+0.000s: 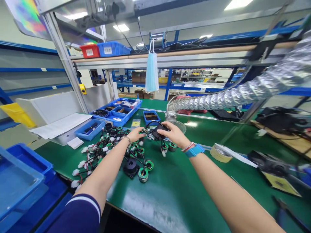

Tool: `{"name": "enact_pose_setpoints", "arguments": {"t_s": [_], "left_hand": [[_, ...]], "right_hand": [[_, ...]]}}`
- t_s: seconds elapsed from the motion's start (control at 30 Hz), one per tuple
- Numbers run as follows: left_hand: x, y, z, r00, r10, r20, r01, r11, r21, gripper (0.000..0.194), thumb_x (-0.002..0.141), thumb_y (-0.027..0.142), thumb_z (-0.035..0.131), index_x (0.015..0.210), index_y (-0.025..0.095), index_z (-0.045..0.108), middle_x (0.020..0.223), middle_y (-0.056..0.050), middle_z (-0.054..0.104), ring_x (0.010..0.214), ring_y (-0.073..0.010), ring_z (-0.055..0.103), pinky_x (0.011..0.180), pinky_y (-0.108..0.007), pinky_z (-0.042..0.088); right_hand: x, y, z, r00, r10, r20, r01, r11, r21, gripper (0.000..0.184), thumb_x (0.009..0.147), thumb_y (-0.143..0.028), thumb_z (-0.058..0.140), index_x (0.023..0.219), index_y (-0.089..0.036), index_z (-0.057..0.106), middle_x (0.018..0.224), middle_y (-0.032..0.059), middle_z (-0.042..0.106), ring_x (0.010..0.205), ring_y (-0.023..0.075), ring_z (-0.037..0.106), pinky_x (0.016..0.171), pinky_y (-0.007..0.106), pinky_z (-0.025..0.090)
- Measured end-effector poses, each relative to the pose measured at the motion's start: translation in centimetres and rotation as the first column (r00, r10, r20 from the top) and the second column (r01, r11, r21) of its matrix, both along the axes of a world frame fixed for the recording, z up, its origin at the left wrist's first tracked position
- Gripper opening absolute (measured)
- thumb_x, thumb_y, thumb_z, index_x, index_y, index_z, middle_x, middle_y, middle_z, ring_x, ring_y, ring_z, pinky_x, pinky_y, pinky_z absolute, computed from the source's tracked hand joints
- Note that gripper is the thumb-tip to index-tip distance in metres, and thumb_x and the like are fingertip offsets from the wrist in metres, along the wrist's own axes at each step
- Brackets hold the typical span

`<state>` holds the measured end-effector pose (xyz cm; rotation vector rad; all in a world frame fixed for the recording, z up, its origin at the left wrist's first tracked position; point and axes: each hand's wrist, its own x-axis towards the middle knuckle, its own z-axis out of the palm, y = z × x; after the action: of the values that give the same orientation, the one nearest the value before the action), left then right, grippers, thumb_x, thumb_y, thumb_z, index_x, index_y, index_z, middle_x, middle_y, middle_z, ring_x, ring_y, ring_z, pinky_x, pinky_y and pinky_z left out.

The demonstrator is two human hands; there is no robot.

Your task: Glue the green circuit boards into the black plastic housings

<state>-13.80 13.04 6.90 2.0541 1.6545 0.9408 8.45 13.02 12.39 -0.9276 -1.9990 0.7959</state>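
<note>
Closest to the lens, a navy sleeve (77,215) with a white stripe ends on the bare left forearm, and stacked blue plastic bins (25,181) fill the far left corner. Beyond them, white papers (60,126) lie on a white box, near a small white block (75,142) and a small blue tray (90,128). A divided blue parts tray (114,111) and a lone blue tray of dark pieces (151,116) stand further back on the green bench mat (170,197). Up on the shelf, a red bin (89,50) and a blue bin (112,48) carry white labels, too small to read.

A tangle of wired green-banded rings (109,152) with white connectors spreads under the left hand (135,134), whose loosely spread fingers rest on it; whether they grip, I can't tell. The right hand (173,133), with a blue wristband and pink beads, curls around a black round part (157,132) looped with black cable, just beside the left fingertips.

Further right, a pale blue face mask (152,69) hangs from the shelf, and foil ducting (243,94) arcs down over the bench, past a roll of tape (220,153).
</note>
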Motion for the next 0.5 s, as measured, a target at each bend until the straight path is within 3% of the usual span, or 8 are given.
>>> {"name": "enact_pose_setpoints", "arguments": {"t_s": [0.17, 0.3, 0.43, 0.5], "left_hand": [[1.0, 0.0, 3.4, 0.986, -0.036, 0.161, 0.032, 0.999, 0.031, 0.023, 0.081, 0.023, 0.042, 0.095, 0.014, 0.058, 0.104, -0.007, 0.062, 0.102, -0.0213, 0.054, 0.093, -0.038, 0.039], [3.9, -1.4, 5.8, 0.951, -0.187, 0.246, 0.192, 0.981, 0.006, 0.031, 0.070, 0.014, 0.048, 0.101, 0.015, 0.054, 0.106, -0.007, 0.061, 0.100, -0.0195, 0.055, 0.087, -0.034, 0.043], [8.7, -3.8, 5.7, 0.789, -0.385, 0.479, 0.460, 0.887, -0.045, 0.033, 0.064, 0.015, 0.057, 0.097, 0.014, 0.052, 0.093, -0.007, 0.063, 0.089, -0.0200, 0.059, 0.077, -0.031, 0.047], [10.3, -4.6, 6.0, 0.717, -0.385, 0.581, 0.469, 0.883, 0.006, 0.030, 0.063, 0.019, 0.062, 0.091, 0.014, 0.051, 0.083, -0.004, 0.063, 0.081, -0.0184, 0.060, 0.073, -0.030, 0.047]], "right_hand": [[3.2, -0.8, 0.2, 0.984, -0.015, -0.177, 0.009, 0.999, -0.038, 0.044, 0.066, -0.043, 0.064, 0.100, -0.017, 0.056, 0.100, 0.0057, 0.060, 0.090, 0.0183, 0.054, 0.081, 0.034, 0.044], [6.2, -2.3, 1.5, 0.949, -0.056, -0.311, 0.040, 0.998, -0.057, 0.047, 0.066, -0.045, 0.064, 0.103, -0.017, 0.055, 0.100, 0.0050, 0.060, 0.090, 0.0186, 0.055, 0.081, 0.034, 0.045], [8.5, -3.9, 3.1, 0.920, -0.074, -0.385, 0.068, 0.997, -0.030, 0.047, 0.066, -0.047, 0.063, 0.103, -0.019, 0.055, 0.100, 0.0039, 0.060, 0.092, 0.0187, 0.055, 0.082, 0.033, 0.045], [9.9, -4.8, 3.6, 0.928, -0.094, -0.361, 0.100, 0.995, 0.000, 0.048, 0.067, -0.047, 0.062, 0.104, -0.018, 0.054, 0.102, 0.0041, 0.060, 0.093, 0.0191, 0.055, 0.083, 0.033, 0.045]]}}
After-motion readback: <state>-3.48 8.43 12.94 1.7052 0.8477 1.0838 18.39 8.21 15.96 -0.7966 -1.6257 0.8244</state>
